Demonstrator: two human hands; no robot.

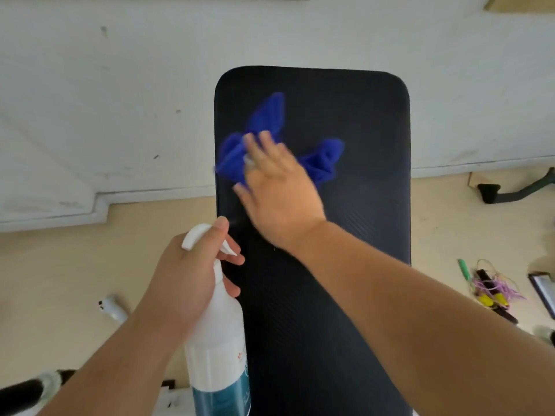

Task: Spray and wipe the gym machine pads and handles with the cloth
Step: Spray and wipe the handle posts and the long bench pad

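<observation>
A long black bench pad (360, 145) runs from the bottom of the view up to the wall. A blue cloth (267, 115) lies crumpled on its upper left part. My right hand (279, 187) presses flat on the cloth, fingers toward the pad's left edge, blurred by motion. My left hand (192, 274) grips the neck of a white spray bottle (219, 331) beside the pad's left edge. A finger rests on the trigger and the nozzle points toward the pad.
A white wall (120, 100) with a skirting board stands just behind the pad. On the beige floor at the right lie a black machine foot (492, 193), a green item and tangled cords (492, 289). A white tube (112, 309) and a black handle (21, 391) sit at the lower left.
</observation>
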